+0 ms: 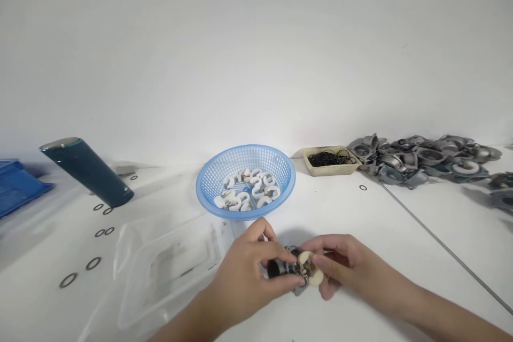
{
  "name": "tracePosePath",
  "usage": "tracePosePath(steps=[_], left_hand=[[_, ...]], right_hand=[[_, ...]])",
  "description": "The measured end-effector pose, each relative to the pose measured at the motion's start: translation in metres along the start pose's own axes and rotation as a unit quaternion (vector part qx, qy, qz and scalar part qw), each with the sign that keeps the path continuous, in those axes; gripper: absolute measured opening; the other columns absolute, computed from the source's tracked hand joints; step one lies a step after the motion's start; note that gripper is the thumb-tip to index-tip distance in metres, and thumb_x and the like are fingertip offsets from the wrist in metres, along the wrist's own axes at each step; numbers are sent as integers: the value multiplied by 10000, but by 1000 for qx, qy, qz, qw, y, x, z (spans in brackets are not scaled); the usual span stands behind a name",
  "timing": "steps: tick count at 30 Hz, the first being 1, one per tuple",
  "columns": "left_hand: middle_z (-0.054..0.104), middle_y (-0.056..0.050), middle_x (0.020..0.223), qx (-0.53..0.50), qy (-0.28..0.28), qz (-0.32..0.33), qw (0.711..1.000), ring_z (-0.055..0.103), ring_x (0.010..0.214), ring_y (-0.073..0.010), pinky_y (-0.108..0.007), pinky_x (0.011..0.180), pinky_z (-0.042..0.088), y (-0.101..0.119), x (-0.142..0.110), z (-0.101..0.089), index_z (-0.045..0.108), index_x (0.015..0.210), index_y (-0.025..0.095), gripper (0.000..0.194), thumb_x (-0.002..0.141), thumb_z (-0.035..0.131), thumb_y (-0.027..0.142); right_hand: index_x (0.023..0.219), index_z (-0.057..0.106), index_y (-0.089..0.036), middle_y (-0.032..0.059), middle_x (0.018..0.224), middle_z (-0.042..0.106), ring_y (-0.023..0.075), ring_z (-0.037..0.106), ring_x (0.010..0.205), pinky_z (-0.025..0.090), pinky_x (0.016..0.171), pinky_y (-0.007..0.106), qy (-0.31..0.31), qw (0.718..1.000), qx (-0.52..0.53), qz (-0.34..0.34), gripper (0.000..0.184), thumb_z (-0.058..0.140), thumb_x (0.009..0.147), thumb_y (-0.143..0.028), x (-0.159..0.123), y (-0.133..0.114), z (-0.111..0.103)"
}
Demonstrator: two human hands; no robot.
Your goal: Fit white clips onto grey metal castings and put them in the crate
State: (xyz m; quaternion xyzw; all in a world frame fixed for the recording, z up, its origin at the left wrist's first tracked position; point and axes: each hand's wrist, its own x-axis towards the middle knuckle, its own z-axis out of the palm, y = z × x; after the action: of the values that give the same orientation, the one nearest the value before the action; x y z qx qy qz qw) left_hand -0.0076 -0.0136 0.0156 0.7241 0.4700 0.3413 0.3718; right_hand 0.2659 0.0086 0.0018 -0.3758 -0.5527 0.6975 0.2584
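Low in the middle of the head view, my left hand (pixel 248 272) is closed round a grey metal housing (pixel 300 291) with a dark round opening at its left. Thumb and fingers of my right hand (pixel 340 264) pinch a white C-shaped ring (pixel 316 278) against the housing's right side. Small brassy parts show inside the ring, partly covered by my fingertips. Just beyond my hands, a blue mesh basket (pixel 204 206) holds several white curved rings (pixel 256 187).
A cream tray (pixel 334 170) of black rubber rings (pixel 328 158) stands behind, beside a heap of grey metal housings (pixel 428 157). At left are a clear plastic container (pixel 136 288), a dark teal tumbler (pixel 92 173), loose black rings (pixel 93 263) and a blue bin (pixel 20 187).
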Motion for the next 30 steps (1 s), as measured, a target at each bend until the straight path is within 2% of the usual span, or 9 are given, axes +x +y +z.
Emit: tracePosePath(steps=[5, 8, 12, 15, 18, 25, 30], left_hand=[[618, -39, 1070, 3, -3, 29, 1000, 651, 785, -116, -237, 626, 526, 0, -2, -1, 927, 1080, 348, 246, 842, 971, 391], [639, -37, 1046, 14, 13, 47, 999, 664, 789, -120, -243, 643, 510, 3, -1, 0, 924, 1051, 325, 229, 831, 979, 356], [651, -38, 1036, 11, 33, 75, 997, 660, 765, -115, -256, 648, 493, 4, -1, 2, 921, 1034, 303, 236, 833, 998, 399], [666, -43, 1044, 4, 34, 91, 995, 655, 756, -114, -263, 648, 496, 2, -1, 2, 917, 1037, 285, 247, 850, 994, 429], [684, -48, 1057, 11, 28, 107, 994, 675, 794, -130, -283, 690, 515, 0, 0, 1, 912, 1052, 276, 248, 878, 978, 439], [720, -50, 1067, 2, -2, 95, 995, 707, 850, -152, -302, 745, 530, 3, 3, -4, 914, 1092, 269, 250, 896, 964, 416], [716, -48, 1049, -6, -10, 87, 996, 699, 856, -155, -304, 750, 530, 4, 3, -5, 918, 1107, 284, 245, 903, 957, 414]], right_hand=[[1240, 803, -154, 53, 986, 802, 118, 780, 801, 685, 802, 219, -15, 1000, 25, 2, 562, 853, 1036, -675, 4, 4, -1], [1251, 799, -160, 48, 983, 796, 125, 784, 815, 692, 816, 228, -4, 1000, 29, 0, 553, 858, 1037, -666, 7, 12, 0], [1277, 790, -169, 59, 1007, 791, 176, 814, 882, 711, 859, 285, 11, 999, 30, -1, 546, 851, 1046, -660, 8, 21, 2], [1288, 776, -176, 62, 1018, 789, 203, 826, 925, 714, 869, 303, 15, 999, 36, 3, 542, 866, 1038, -648, 8, 26, 1], [1261, 760, -174, 54, 994, 782, 189, 824, 896, 709, 864, 292, 7, 999, 53, 9, 551, 888, 1018, -652, 9, 29, -1], [1085, 622, -192, -7, 947, 718, 170, 821, 884, 701, 868, 284, 6, 996, 82, 29, 533, 913, 1004, -631, 7, 30, -2], [1181, 619, -211, 9, 1000, 729, 192, 829, 933, 698, 900, 307, -6, 995, 86, 49, 579, 928, 979, -656, 8, 30, -6]])
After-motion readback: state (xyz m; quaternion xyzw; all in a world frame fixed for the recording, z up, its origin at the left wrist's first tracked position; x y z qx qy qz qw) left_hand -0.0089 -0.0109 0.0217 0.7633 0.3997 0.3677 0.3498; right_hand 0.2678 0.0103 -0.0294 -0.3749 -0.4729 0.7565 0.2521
